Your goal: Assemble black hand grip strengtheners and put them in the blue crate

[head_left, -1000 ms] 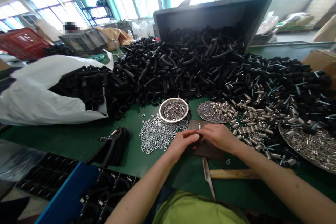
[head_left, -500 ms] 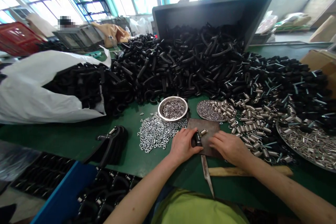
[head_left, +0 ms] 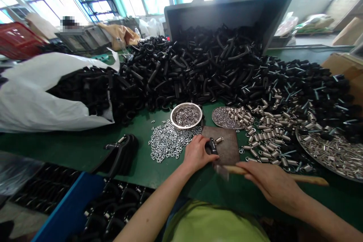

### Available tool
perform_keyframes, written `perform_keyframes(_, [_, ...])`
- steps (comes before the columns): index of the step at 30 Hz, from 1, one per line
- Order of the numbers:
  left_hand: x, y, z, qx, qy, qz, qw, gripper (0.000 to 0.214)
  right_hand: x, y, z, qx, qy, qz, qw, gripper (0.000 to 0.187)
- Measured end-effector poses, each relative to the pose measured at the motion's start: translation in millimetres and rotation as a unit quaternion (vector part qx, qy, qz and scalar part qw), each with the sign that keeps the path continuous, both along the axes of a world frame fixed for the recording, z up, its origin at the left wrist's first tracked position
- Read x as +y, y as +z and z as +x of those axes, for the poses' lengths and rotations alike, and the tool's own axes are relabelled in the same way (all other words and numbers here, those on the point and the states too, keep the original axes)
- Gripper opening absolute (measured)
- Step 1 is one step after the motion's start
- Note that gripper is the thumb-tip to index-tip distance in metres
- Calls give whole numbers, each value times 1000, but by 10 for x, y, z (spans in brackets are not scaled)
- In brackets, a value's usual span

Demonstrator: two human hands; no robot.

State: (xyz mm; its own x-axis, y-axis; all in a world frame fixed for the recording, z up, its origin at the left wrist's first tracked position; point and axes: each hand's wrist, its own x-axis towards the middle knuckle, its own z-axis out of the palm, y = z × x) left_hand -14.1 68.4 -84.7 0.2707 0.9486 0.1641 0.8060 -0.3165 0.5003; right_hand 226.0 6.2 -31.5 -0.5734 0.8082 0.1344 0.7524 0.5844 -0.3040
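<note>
My left hand (head_left: 197,154) pinches a small black plastic part (head_left: 212,147) between thumb and fingers, holding it down on a square metal plate (head_left: 229,147). A coil spring (head_left: 219,140) sticks out from the part's right side over the plate. My right hand (head_left: 269,183) is closed around the wooden handle of a hammer (head_left: 235,169). The hammer's head, smeared by motion, hangs at the plate's near edge, just below my left thumb. Much of the black part is hidden by my left fingers.
Beyond the plate stand a round metal bowl (head_left: 186,115) of small metal pieces and an oval tray (head_left: 217,123) with springs. Loose nuts (head_left: 167,143) lie left, springs (head_left: 266,132) right. A large heap of black parts (head_left: 184,68) spills from a grey bin (head_left: 229,5).
My right hand has left the plate, moved down and right, and taken hold of the hammer. The hammer's head has lifted and turned. My left hand keeps its grip on the black part.
</note>
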Motion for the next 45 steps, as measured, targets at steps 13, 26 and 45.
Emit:
perform_keyframes(13, [0, 35, 8, -7, 8, -12, 1000, 60, 357, 109, -282, 80, -169, 87, 979, 40])
perform_keyframes(26, [-92, 58, -160, 7, -21, -29, 999, 34, 298, -118, -109, 36, -168, 3, 985, 38])
perform_keyframes(45, [-101, -3, -213, -285, 51, -328, 899, 26, 42, 183, -244, 61, -116, 131, 983, 40])
